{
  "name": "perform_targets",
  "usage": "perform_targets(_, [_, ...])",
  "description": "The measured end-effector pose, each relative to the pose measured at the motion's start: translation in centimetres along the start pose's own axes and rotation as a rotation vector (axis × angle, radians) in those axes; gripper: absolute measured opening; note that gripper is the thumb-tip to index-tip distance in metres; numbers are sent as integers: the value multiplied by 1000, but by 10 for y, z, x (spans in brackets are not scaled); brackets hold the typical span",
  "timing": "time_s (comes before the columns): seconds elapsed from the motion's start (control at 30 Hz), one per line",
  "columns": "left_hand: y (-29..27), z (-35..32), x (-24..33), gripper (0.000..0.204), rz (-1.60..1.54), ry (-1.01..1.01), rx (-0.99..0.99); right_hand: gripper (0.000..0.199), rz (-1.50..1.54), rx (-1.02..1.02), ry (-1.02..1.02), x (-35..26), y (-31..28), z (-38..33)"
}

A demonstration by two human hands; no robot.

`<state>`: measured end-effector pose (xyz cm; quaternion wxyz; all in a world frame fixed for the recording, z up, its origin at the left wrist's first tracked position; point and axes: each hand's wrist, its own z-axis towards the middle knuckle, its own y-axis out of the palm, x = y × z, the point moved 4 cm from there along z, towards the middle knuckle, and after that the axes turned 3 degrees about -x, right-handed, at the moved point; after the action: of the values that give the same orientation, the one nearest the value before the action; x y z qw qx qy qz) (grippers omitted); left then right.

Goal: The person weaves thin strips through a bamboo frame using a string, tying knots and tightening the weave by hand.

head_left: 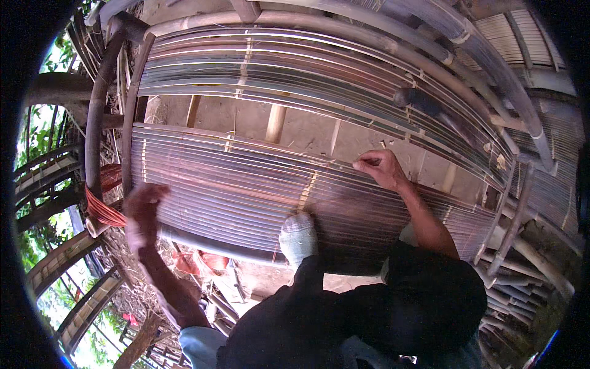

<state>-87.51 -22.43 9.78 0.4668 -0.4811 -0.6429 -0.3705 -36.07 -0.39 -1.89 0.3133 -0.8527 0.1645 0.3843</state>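
Note:
A panel of long, thin bamboo slats [227, 178] runs from left to right below me, tied across with pale lashings [308, 187]. My right hand [381, 169] is at the panel's far edge, thumb and fingers pinched together; whatever lies between them is too small to make out. Smeared by motion, my left hand [146, 212] is over the panel's left end, close to a bundle of orange cord [106, 212]. Its fingers are too blurred to read. My foot in a pale grey sock [298, 238] rests on the near slats.
Beyond a gap showing bare ground [246, 117] is a second row of slats [276, 64]. Thick bamboo poles [307, 21] frame the far side, and an upright pole [98, 123] stands at left. Orange material [200, 261] lies on the ground. Several poles [522, 295] are stacked at right.

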Motion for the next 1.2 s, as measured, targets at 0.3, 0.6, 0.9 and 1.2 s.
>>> perform_targets(0.3, [44, 97, 31, 37, 617, 395, 0, 35, 127, 44, 13, 5, 14, 24])
perform_targets(0.6, [324, 165, -107, 12, 1077, 156, -230, 27, -25, 71, 64, -23, 42, 60])
perform_targets(0.9, [298, 161, -67, 16, 789, 133, -287, 23, 103, 282, -279, -40, 11, 24])
perform_targets(1.2, [315, 107, -5, 88, -586, -283, -597, 20, 573, -167, -174, -80, -20, -11])
